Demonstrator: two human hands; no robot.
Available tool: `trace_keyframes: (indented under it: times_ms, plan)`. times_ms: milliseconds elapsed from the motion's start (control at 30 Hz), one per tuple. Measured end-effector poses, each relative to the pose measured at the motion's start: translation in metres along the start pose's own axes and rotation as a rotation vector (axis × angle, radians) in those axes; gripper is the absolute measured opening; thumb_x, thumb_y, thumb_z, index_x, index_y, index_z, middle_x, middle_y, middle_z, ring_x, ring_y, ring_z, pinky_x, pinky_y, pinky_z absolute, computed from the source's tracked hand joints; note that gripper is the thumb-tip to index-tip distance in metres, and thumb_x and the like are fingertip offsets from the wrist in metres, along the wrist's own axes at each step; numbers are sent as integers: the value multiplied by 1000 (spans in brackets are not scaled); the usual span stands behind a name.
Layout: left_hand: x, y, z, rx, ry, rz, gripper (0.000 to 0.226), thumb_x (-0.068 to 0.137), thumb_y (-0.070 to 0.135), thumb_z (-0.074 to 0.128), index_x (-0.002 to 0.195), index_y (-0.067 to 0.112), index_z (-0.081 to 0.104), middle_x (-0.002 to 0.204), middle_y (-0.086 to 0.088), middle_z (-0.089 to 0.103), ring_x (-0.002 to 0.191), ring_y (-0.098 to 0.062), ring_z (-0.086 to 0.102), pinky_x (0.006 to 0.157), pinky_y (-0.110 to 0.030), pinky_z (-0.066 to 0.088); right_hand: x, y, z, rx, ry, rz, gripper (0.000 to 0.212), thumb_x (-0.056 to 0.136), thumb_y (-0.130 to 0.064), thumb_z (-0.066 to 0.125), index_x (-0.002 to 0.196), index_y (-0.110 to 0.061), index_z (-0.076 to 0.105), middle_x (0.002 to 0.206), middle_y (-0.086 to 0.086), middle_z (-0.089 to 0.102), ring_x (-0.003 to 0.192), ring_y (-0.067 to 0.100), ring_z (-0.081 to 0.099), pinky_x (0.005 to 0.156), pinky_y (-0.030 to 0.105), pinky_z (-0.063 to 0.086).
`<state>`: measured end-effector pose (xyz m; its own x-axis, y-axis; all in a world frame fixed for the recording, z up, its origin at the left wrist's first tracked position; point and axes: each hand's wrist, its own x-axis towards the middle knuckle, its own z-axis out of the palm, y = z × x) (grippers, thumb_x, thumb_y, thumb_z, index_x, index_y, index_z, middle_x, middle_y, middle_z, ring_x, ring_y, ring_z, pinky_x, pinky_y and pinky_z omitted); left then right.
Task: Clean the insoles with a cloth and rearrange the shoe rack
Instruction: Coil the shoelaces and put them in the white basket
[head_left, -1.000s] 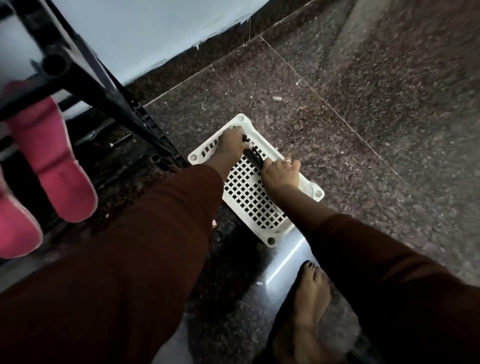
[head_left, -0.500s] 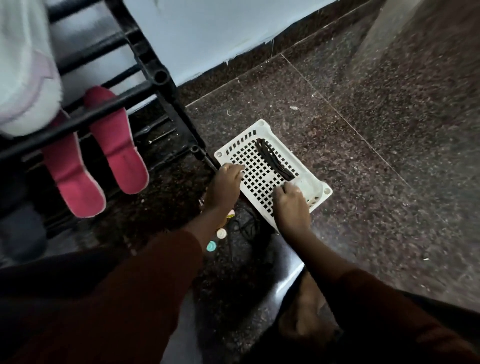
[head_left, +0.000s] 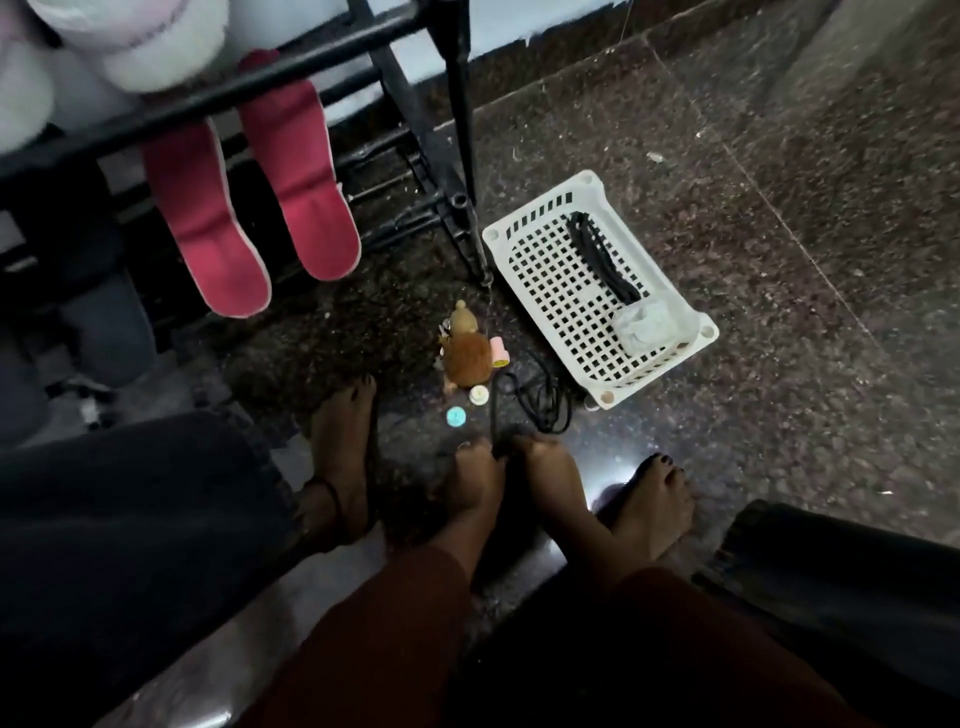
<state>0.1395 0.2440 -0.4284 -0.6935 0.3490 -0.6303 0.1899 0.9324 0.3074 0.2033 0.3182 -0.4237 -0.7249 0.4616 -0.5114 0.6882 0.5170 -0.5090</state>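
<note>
My left hand (head_left: 475, 480) and my right hand (head_left: 551, 475) are low over the dark floor, fingertips together. Between them they pinch one end of a black lace (head_left: 537, 402) that lies tangled on the floor. Beyond it sits a white perforated basket (head_left: 550, 291). It holds a bundle of black laces (head_left: 597, 254) and a crumpled grey cloth (head_left: 644, 326). The black shoe rack (head_left: 415, 156) stands at the upper left. Two pink slippers (head_left: 208, 228) hang over one of its bars.
A brown soft toy (head_left: 466, 349), a pink spool (head_left: 500, 351) and two small round caps (head_left: 456, 416) lie on the floor beside the rack's leg. White fluffy shoes (head_left: 156, 47) sit on the upper shelf. My bare feet (head_left: 344, 457) flank my hands.
Both hands have left the basket and drawn back toward me, onto the loose lace on the floor. The basket with its laces and cloth stays put.
</note>
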Motion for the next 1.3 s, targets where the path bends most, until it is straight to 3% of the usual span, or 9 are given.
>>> trace_keyframes:
  times_ms: [333,533,700,800,900,1000,1133,1200,1300]
  plan:
    - [14,4,6,47,41,-70,32,100,20,35,115,7,60,119,-14,60,111,-29,57,89,-36,44,20,2,5,24,-55,-36,30,88,-30,50,116,-30,60,106,4,68,94,22,64,76,26,46]
    - [10,-8,-12,-24,-30,110,24,94,15,47,109,1,57,114,-18,60,110,-31,54,88,-35,36,26,-4,2,-13,-113,-54,29,93,-14,47,118,-16,61,120,15,50,108,30,47,88,32,41]
    - [-21,-12,-46,-398,118,137,17,83,3,64,97,-5,65,97,-21,69,88,-27,61,73,-26,35,-6,-30,-27,-85,-54,-124,18,86,-20,57,97,-15,70,115,10,47,102,31,48,85,33,40]
    - [-47,-1,-86,-633,184,137,13,85,3,63,96,-1,69,93,-14,71,87,-26,66,71,-23,43,-32,-61,-66,58,11,-164,8,80,-11,62,82,-13,69,101,4,63,96,26,59,82,30,42]
    - [-80,18,-135,-938,202,158,14,89,-1,58,95,3,70,85,-7,68,77,-17,62,67,-17,47,-58,-100,-107,168,67,-189,10,81,-8,61,84,-8,70,92,9,71,91,23,64,80,30,44]
    - [-116,33,-182,-1175,240,229,25,89,-6,55,91,16,66,75,5,69,70,-11,63,61,-18,48,-85,-142,-147,243,112,-273,16,85,-6,58,90,-11,72,89,2,71,73,-2,61,66,18,41]
    - [-166,45,-244,-1338,215,274,23,90,-9,52,108,3,60,68,-1,63,47,2,56,49,-11,45,-123,-187,-192,325,165,-365,16,85,-2,57,80,-7,71,66,-4,64,58,-4,51,58,19,38]
    - [-186,48,-270,-1408,135,275,21,90,-9,51,107,-2,60,60,0,64,46,-1,57,48,-13,46,-138,-204,-211,316,169,-392,15,86,-5,57,86,-8,72,65,-12,60,62,-4,50,56,9,35]
    - [-209,53,-302,-1417,61,296,14,90,-7,52,98,-4,63,63,-2,62,53,-6,58,52,-15,47,-153,-224,-235,336,185,-439,20,86,-7,58,74,-18,70,65,-9,60,65,4,52,59,14,35]
